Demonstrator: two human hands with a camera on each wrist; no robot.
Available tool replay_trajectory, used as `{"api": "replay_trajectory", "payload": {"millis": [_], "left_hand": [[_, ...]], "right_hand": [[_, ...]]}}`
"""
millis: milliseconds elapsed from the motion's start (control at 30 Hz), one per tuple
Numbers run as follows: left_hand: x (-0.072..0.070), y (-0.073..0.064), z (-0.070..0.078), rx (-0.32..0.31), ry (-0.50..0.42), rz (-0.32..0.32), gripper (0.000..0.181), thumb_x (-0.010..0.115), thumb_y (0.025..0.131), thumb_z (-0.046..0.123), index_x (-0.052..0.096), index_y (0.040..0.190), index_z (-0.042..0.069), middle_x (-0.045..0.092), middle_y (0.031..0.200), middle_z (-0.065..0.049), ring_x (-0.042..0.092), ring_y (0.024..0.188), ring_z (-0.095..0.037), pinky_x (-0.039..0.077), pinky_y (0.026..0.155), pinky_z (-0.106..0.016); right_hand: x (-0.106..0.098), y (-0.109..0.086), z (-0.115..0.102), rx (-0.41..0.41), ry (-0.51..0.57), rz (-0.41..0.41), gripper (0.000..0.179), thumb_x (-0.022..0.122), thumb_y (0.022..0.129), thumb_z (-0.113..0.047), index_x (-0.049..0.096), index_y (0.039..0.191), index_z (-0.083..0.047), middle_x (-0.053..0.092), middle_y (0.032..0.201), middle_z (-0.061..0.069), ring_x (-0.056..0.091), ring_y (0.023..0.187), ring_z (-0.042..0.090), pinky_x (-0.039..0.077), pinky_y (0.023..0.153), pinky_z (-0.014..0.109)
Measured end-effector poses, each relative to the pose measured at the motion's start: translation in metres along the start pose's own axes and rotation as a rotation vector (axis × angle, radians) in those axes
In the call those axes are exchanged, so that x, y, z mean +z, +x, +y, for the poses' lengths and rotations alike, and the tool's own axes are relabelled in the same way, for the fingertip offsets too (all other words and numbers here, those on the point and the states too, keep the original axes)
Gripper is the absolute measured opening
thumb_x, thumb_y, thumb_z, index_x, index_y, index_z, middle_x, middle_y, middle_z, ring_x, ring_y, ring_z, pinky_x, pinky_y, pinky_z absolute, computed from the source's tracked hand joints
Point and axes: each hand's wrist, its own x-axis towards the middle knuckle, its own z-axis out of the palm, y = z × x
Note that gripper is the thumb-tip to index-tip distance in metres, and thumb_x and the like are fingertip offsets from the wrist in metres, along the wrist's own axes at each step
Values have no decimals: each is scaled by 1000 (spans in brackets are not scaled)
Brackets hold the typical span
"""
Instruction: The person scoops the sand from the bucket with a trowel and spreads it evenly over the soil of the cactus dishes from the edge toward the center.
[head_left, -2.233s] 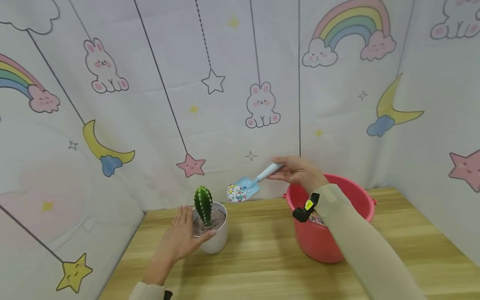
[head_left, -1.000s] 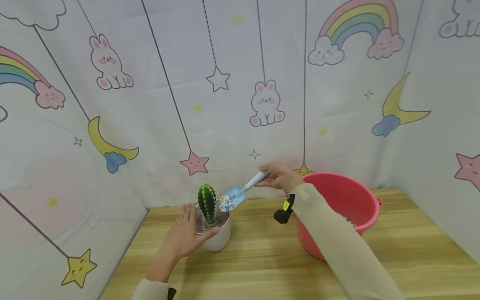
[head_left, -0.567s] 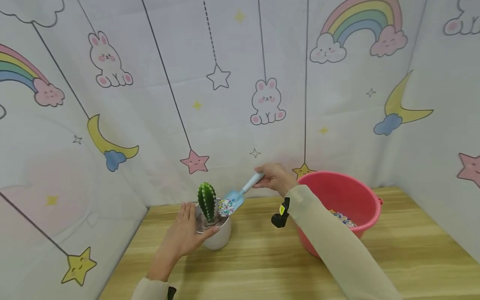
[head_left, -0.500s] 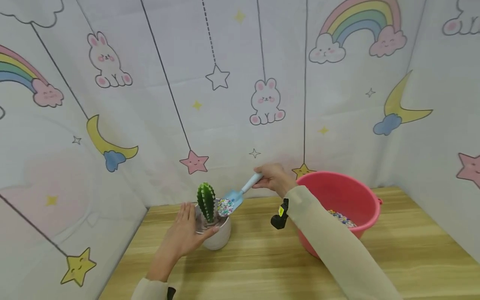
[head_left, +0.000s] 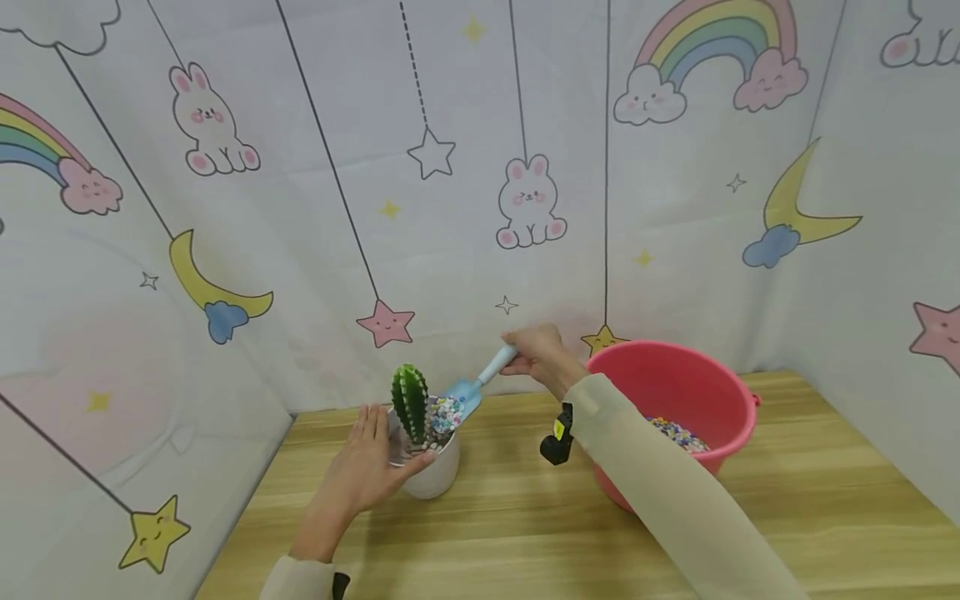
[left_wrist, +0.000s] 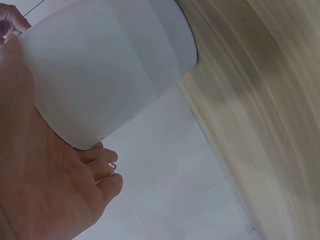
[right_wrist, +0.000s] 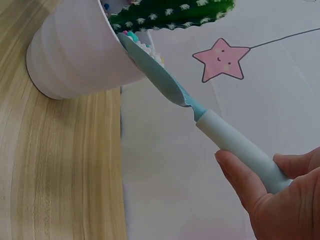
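A white pot (head_left: pixel 437 477) stands on the wooden table, holding a ribbed green cactus (head_left: pixel 409 403) in greyish soil. My left hand (head_left: pixel 358 479) rests against the pot's rim, fingers straight along its left side and thumb across the front. My right hand (head_left: pixel 542 358) grips the pale handle of a small light-blue trowel (head_left: pixel 470 400). The trowel tilts down over the pot's right rim, its tip beside the cactus. Small multicoloured beads (head_left: pixel 447 412) lie on the blade, and some have spilled onto the soil at the cactus's foot. In the right wrist view the blade (right_wrist: pixel 155 75) meets the rim.
A red bucket (head_left: pixel 738 429) with more multicoloured beads (head_left: pixel 678 435) inside stands to the right, under the right forearm. Behind the table (head_left: pixel 525 533) hangs a white cloth (head_left: pixel 450 242) printed with rabbits, stars, moons and rainbows.
The right hand has brought the loaded trowel left and down from beside the bucket to the pot, and tipped it. Beads have slid onto the soil. The left hand has kept its place.
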Motion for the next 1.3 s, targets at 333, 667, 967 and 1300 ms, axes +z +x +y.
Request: {"api": "replay_trajectory", "payload": {"millis": [333,667,967,1300], "left_hand": [[0,0,-1,-9,2,-4,125,53,91,83,17,161,-14,11,171,-34,6,163,-49,17,133,-60],[0,1,-1,-9,-1,-8,126,52,91,84,15,162,-14,9,172,-33,4,163,-49,16,133,-60],[0,0,0,-7,-11,-6,126,53,91,83,16,162,-14,10,172,-34,5,163,-49,17,133,-60],[0,-1,0,-11,-8,-8,125,54,91,82,17,162,-14,11,172,-34,6,163,-49,18,133,-60]], "right_hand": [[3,-4,-3,-84,-17,-12,45,65,103,-6,50,139,16,68,125,39,71,115,45,62,93,47],[3,-11,-7,-116,-68,-18,48,65,103,-9,48,140,15,70,122,37,74,112,44,63,91,44],[5,-12,-9,-148,-120,-18,49,66,103,-11,47,140,16,70,122,36,75,109,43,65,88,43],[7,-16,-14,-171,-167,-3,44,67,103,-14,52,134,13,69,126,32,78,107,40,65,89,44]]}}
